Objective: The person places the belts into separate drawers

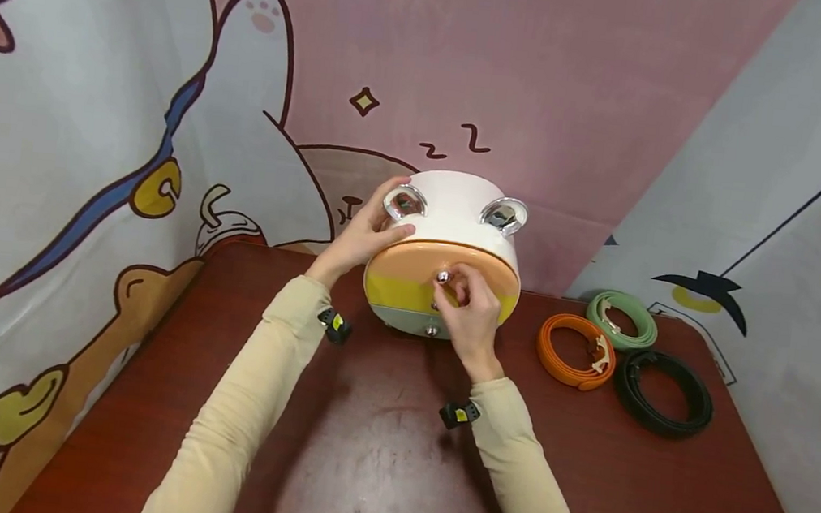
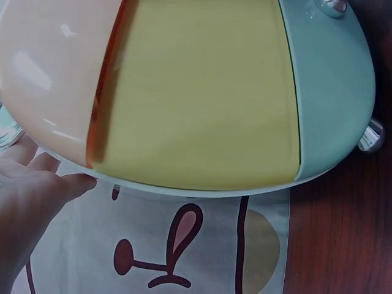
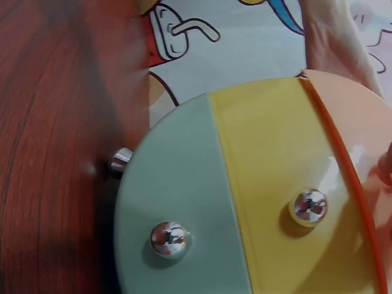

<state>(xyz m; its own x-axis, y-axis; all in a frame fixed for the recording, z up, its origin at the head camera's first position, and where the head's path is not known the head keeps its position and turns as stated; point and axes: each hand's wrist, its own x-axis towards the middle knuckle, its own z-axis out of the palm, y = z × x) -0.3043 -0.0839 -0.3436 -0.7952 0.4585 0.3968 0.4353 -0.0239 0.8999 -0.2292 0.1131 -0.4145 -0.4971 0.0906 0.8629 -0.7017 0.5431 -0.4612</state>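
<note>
Your left hand [image 1: 367, 235] spreads against the rounded, glossy white cabinet [image 1: 456, 206] at the back of the reddish-brown wood-grained table [image 1: 371, 457], seemingly bracing it while your right hand [image 1: 475, 309] pinches the round, shiny silver knob [image 1: 443, 276] on its curved peach top drawer [image 1: 407, 259].

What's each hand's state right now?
Left hand: holding the white cabinet at its side.
Right hand: pinching the knob of the orange drawer.

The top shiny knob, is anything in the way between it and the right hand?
No, nothing visible stands between: the right hand is right at the top knob. The orange belt, green belt and black belt lie coiled off to the right.
</note>
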